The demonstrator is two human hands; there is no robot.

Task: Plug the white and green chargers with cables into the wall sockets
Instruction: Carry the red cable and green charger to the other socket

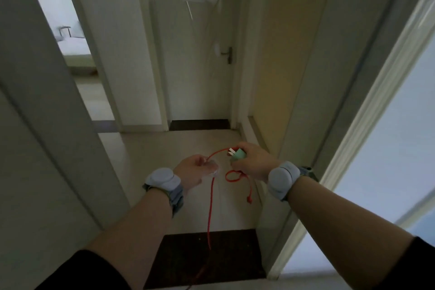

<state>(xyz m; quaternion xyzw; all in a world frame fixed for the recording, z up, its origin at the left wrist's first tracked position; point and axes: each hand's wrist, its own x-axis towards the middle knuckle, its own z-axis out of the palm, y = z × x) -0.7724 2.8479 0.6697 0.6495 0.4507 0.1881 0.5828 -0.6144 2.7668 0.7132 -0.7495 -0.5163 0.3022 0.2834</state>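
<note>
Standing in hallway, pale floor [179, 148]. Right hand [253, 162] gripping green charger [237, 156]; left hand [195, 170] pinching red cable [211, 205].

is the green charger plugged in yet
No. The green charger sits in the right hand, prongs bare, no socket near.

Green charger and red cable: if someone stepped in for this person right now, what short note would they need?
Right hand: holds the green charger, prongs pointing left.
Left hand: palm up, red cable draped across it, along with something pale, too blurred to identify.
Cable: hangs toward the dark mat; a loop and loose end dangle under the right hand.
Done: nothing plugged in.
Left: find a wall socket (none clearly visible), plug in both chargers.
</note>
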